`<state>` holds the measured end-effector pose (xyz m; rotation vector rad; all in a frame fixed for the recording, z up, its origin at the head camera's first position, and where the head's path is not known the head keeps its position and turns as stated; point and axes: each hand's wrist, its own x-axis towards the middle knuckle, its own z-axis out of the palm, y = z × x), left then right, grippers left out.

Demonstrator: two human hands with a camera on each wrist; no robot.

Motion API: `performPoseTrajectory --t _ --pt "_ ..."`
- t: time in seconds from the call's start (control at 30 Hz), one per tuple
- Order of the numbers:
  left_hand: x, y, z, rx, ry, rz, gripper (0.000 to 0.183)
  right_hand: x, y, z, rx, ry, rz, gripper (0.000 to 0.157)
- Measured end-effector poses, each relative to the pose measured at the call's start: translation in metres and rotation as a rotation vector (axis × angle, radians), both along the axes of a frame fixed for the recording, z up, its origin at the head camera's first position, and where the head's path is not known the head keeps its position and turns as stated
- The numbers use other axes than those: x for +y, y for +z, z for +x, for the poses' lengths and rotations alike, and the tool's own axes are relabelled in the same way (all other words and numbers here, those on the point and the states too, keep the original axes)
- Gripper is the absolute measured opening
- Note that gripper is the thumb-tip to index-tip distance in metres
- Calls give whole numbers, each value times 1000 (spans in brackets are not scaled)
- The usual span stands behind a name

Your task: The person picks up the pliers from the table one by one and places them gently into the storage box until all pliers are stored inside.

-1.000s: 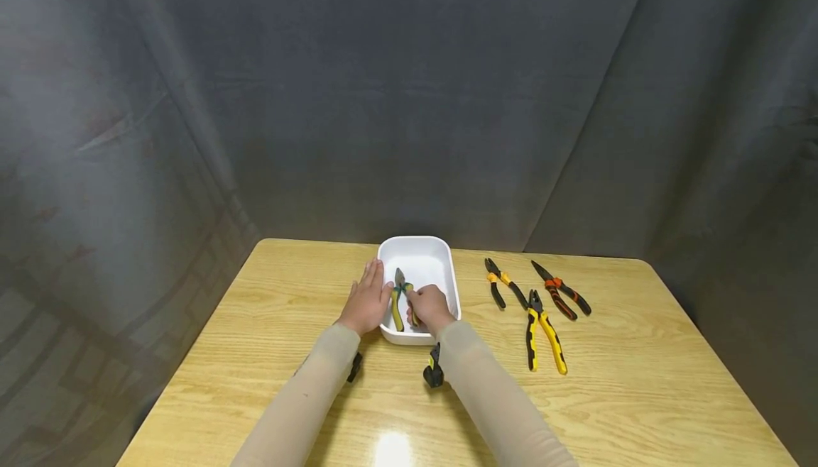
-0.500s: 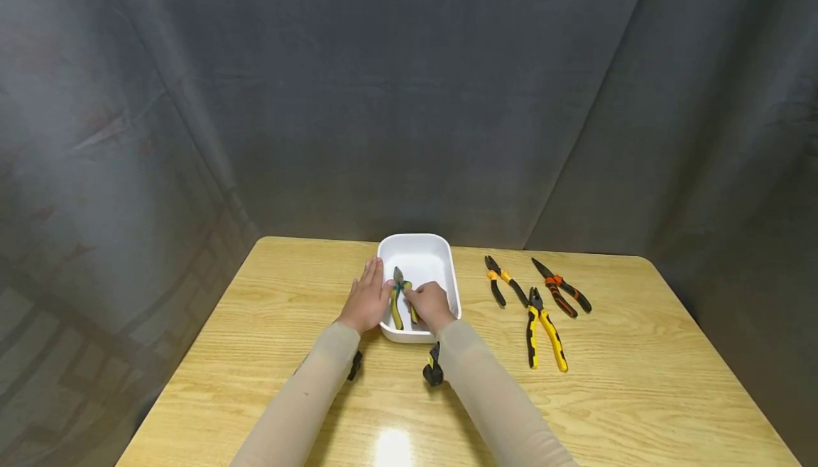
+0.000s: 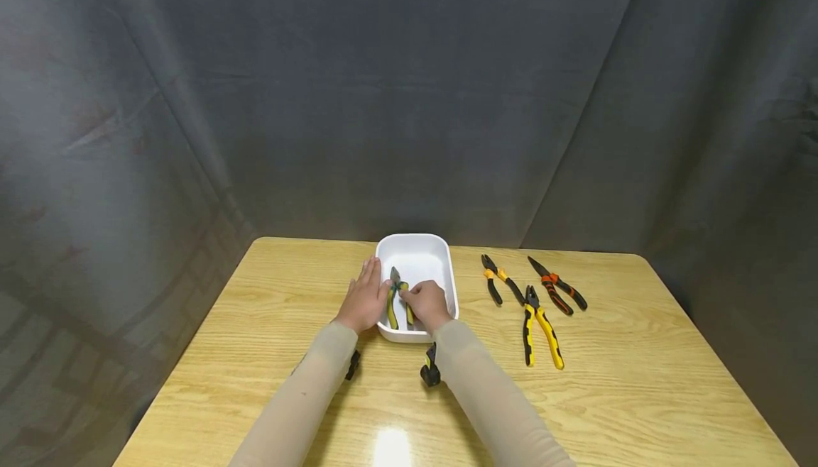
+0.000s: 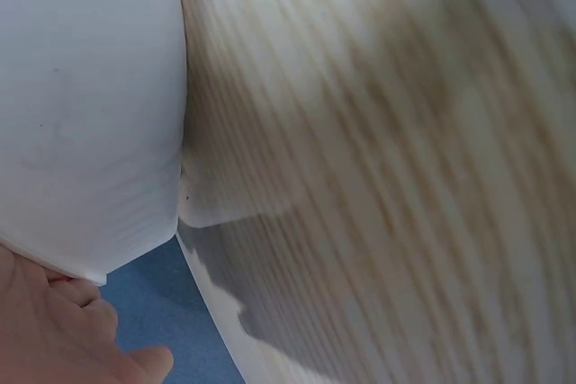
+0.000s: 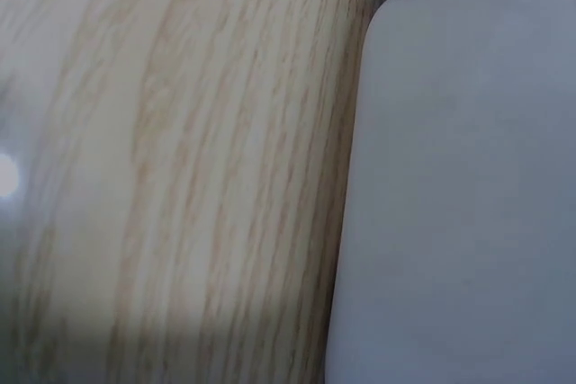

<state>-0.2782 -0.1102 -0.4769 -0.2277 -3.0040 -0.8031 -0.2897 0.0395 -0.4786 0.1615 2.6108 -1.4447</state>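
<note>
In the head view, a white plastic tray (image 3: 402, 337) stands near the back of the table. Inside it, toward the left wall, lie pliers (image 3: 393, 313) with yellow-green handles, head pointing away. My right hand (image 3: 429, 305) reaches into the tray and pinches the right handle between thumb and fingers. My left hand (image 3: 361, 304) rests along the tray's left side, fingers straight, thumb over the rim beside the pliers. The left wrist view shows part of that hand (image 4: 58, 330) against the tray wall (image 4: 81, 105). The right wrist view shows mostly the tray's outer wall (image 5: 459, 186).
Right of the tray lie orange-and-black pliers (image 3: 510, 286), long yellow-and-black pliers (image 3: 549, 336), and red-and-black long-nose pliers (image 3: 559, 295). They rest on the wooden table (image 3: 639, 367). A dark grey curtain (image 3: 396, 98) hangs behind the table's back edge.
The pliers in the tray have shifted slightly left with my right hand's fingers. My left hand stays at the tray's side, and the head view has shifted a little.
</note>
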Motion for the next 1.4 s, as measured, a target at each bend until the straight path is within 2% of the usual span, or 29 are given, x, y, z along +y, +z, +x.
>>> performPoseTrajectory --t 0.43,0.77,1.4 --pt "-1 -1 0 0 -8 -4 65 -2 4 1 23 27 26 16" --pt "1 1 0 0 0 10 61 -2 3 4 115 63 113 16" --pt "1 4 3 17 -8 29 61 -2 3 3 131 79 101 14"
